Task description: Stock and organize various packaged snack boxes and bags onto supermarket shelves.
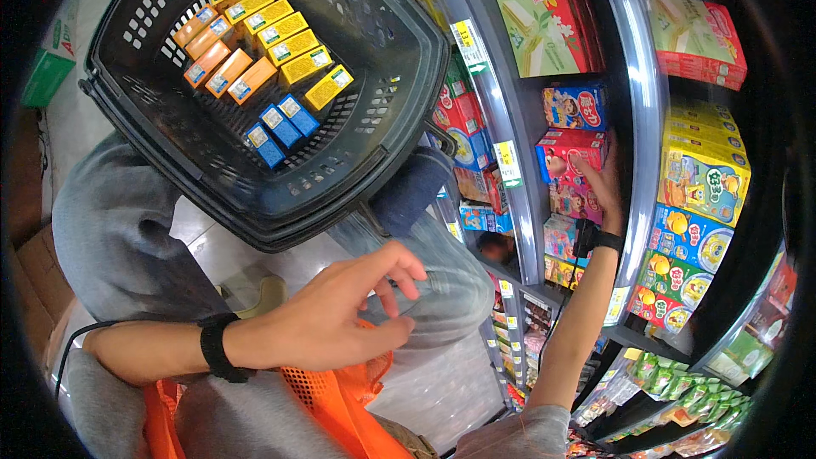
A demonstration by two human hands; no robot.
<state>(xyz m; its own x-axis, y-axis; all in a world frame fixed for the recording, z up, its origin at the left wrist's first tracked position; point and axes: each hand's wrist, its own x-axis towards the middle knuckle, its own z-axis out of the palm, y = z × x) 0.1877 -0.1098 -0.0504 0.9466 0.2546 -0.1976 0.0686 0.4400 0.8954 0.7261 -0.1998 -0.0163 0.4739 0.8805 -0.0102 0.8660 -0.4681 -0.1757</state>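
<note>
My left hand [344,309] is held over my lap with its fingers apart and curved, and nothing in it. My right hand [604,186] reaches into a shelf, its fingers against a red snack box [574,148]. Part of that hand lies in shadow, so a firm grip cannot be made out. A blue snack box [575,107] sits just beyond the red one, and pink boxes [572,199] stand on its near side. In front of me is a black plastic shopping basket [408,44], holding rows of yellow boxes [306,65], orange boxes [228,71] and blue boxes [280,124].
A clear price rail [507,134] edges the shelf below my right forearm. Another shelf rail [641,140] runs close past my right wrist. Wafer boxes [542,19] and cartoon-printed boxes [704,172] fill neighbouring shelf spaces. An orange mesh vest [338,395] hangs from my torso.
</note>
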